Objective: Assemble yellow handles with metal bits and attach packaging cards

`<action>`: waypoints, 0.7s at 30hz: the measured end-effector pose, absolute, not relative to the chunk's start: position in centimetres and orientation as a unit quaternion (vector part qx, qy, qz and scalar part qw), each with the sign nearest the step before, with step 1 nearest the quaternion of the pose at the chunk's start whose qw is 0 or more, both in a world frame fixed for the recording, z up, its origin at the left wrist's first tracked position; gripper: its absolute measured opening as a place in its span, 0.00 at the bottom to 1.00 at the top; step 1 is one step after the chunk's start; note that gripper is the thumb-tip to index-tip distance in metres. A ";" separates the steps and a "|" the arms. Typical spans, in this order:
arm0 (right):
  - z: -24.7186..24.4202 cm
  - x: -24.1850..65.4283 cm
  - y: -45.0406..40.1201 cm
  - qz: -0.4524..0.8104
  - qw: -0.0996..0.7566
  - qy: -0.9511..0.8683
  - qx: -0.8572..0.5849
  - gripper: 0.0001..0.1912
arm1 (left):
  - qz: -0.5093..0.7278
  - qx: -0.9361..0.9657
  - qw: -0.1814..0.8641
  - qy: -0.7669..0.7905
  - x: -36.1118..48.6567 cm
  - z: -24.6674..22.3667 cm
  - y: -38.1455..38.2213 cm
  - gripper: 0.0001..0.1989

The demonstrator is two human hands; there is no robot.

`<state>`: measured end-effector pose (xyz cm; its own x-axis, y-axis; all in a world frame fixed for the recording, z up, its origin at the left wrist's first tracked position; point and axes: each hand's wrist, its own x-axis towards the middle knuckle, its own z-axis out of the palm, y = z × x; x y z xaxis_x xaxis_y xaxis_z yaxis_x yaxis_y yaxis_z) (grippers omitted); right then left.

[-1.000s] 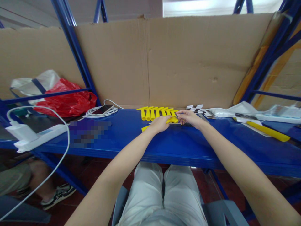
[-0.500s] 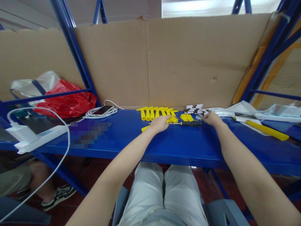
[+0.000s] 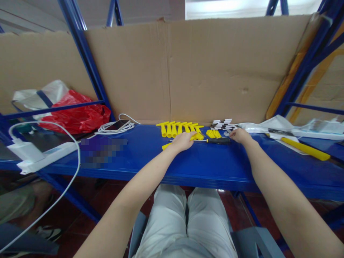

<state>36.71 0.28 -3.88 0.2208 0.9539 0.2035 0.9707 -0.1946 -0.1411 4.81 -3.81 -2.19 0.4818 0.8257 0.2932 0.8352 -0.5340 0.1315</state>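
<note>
My left hand [image 3: 183, 142] is closed on a yellow plastic part [image 3: 197, 136] in front of a row of yellow T-shaped pieces [image 3: 174, 129]. Fingers pinched together, my right hand [image 3: 239, 136] is beside a small heap of shiny metal bits [image 3: 226, 133]; whatever is between its fingertips is too small to name. Between the hands lies a screwdriver with a black handle [image 3: 219, 141]. Behind it are small yellow pieces [image 3: 213, 134] and a stack of black-and-white pieces [image 3: 222, 124].
A long yellow-handled item [image 3: 306, 148] lies on the blue table [image 3: 199, 168] at right. Coiled white cable [image 3: 115, 128], a power strip [image 3: 51, 157] and a red bag [image 3: 77, 113] are at left. Cardboard [image 3: 209, 71] stands behind. Another person's leg [image 3: 21, 200] shows lower left.
My right hand has shifted slightly left, toward the metal bits. The other person's foot at lower left has moved back. My left hand keeps its hold.
</note>
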 end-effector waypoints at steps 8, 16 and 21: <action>-4.2 36.4 0.5 -0.071 0.116 -0.626 -0.768 0.11 | -0.163 -0.862 0.014 -0.480 4.8 -2.2 -3.8 0.27; -3.7 35.2 -0.3 -0.072 0.062 -0.626 -0.774 0.14 | -0.165 -0.862 0.012 -0.479 4.9 -2.2 -3.9 0.28; -3.6 34.7 -0.4 -0.069 0.045 -0.635 -0.768 0.17 | -0.164 -0.862 0.014 -0.479 4.8 -2.2 -3.9 0.27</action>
<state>34.75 -0.37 -3.61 0.1837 0.9692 0.1642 0.9818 -0.1892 0.0183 4.84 -3.89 -2.22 0.4876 0.8214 0.2959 0.8303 -0.5410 0.1336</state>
